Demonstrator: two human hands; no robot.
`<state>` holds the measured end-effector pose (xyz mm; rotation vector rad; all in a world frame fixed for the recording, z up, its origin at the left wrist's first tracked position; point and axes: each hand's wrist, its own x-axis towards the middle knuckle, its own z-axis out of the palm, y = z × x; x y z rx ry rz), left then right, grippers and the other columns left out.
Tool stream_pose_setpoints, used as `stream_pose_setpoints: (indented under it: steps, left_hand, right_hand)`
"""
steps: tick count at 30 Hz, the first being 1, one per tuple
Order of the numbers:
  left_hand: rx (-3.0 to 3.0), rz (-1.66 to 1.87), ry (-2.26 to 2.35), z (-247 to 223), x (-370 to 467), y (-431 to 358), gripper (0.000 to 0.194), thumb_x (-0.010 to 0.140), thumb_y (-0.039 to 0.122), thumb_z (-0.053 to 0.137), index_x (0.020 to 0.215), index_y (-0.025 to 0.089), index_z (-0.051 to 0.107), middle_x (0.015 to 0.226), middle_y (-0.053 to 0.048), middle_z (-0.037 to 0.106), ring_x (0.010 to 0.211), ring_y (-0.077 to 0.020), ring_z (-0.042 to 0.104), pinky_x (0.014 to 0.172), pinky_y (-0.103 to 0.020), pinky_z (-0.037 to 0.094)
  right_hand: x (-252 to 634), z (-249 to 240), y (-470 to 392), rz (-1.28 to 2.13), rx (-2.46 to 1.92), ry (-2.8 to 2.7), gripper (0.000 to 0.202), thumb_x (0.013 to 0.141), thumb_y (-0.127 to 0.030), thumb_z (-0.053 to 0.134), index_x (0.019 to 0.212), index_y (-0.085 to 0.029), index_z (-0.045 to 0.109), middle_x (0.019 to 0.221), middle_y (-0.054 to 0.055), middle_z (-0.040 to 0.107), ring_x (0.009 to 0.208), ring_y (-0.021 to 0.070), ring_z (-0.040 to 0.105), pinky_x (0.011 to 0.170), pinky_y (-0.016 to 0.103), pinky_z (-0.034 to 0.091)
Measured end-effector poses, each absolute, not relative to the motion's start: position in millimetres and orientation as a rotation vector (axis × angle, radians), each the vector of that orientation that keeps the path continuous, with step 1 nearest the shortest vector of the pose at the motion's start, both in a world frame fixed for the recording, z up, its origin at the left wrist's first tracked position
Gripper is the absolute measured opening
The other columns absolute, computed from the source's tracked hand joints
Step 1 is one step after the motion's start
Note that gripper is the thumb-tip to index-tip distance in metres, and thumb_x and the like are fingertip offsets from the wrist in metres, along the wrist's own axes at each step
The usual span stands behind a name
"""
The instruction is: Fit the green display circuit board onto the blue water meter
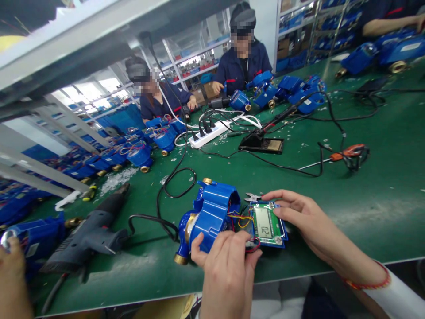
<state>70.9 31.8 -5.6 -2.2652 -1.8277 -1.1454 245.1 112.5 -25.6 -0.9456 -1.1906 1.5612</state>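
Head view. Blue water meter [209, 212] lies on the green table [381, 186] at the near edge, brass fittings showing at its lower end and at the top. Left hand [227, 266] wraps the meter's lower right side from below, thumb on the blue housing, fingers closed over the wiring end. Coloured wires [241, 220] run from the housing to a circuit board with LCD [268, 224], which lies just right of the meter and touching it. Right hand [305, 217] pinches the board's top right edge, fingers narrow, thumb beneath; red bracelet [368, 281] on that wrist.

Small cutters [252, 197] lie just behind the board. Grey power screwdriver [89, 235] lies well left of the meter, its black cable [172, 186] looping between them. Farther back: white power strip [209, 134], soldering iron stand [262, 144], orange-handled tool [348, 153]. More blue meters [139, 153] are lined along the left. Two people in dark blue uniforms [242, 62] sit across the table. Another person's hand [11, 266] shows at the far left edge.
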Motion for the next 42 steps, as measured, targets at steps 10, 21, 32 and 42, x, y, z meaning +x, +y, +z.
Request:
stream_pose_setpoints:
  steps: [10,21,32,42]
  left_hand:
    - [-2.168,-1.119,-1.782,1.0,60.2,39.9,0.018,0.092,0.014,0.051,0.083,0.026,0.061,0.099,0.008,0.074,0.094,-0.0161,0.066,0.111,-0.040,0.007]
    - [-2.340,-0.965,-1.774,9.5,47.0,36.4,0.020,0.090,0.013,0.051,0.089,0.031,0.058,0.128,0.004,0.057,0.125,-0.0196,0.042,0.102,-0.045,0.019]
    - [-2.408,-1.007,-1.793,11.0,48.8,30.0,0.018,0.089,0.015,0.050,0.087,0.030,0.060,0.129,0.001,0.058,0.126,-0.0234,0.042,0.101,-0.049,0.025]
    - [-2.440,-1.046,-1.859,9.3,53.0,29.6,0.022,0.081,0.011,0.052,0.073,0.030,0.061,0.124,0.007,0.061,0.119,-0.0215,0.048,0.098,-0.047,0.024]
  right_hand:
    - [247.1,-23.0,113.1,1.575,-1.020,-1.226,0.043,0.074,-0.039,0.066,0.106,-0.011,0.063,0.090,0.009,0.065,0.072,0.0204,0.059,0.057,0.023,0.042]
    - [245.3,-24.8,113.4,1.615,-0.968,-1.264,0.038,0.077,-0.038,0.064,0.106,-0.014,0.062,0.103,0.008,0.065,0.083,0.0206,0.061,0.062,0.022,0.046]
    - [245.5,-23.3,114.3,1.564,-0.943,-1.287,0.032,0.077,-0.033,0.064,0.103,-0.015,0.065,0.107,0.007,0.062,0.081,0.0189,0.059,0.056,0.021,0.045]
    - [252.3,-20.0,116.7,1.405,-0.867,-1.577,0.030,0.082,-0.025,0.057,0.110,-0.019,0.064,0.109,0.002,0.062,0.093,0.0177,0.060,0.073,0.020,0.049]
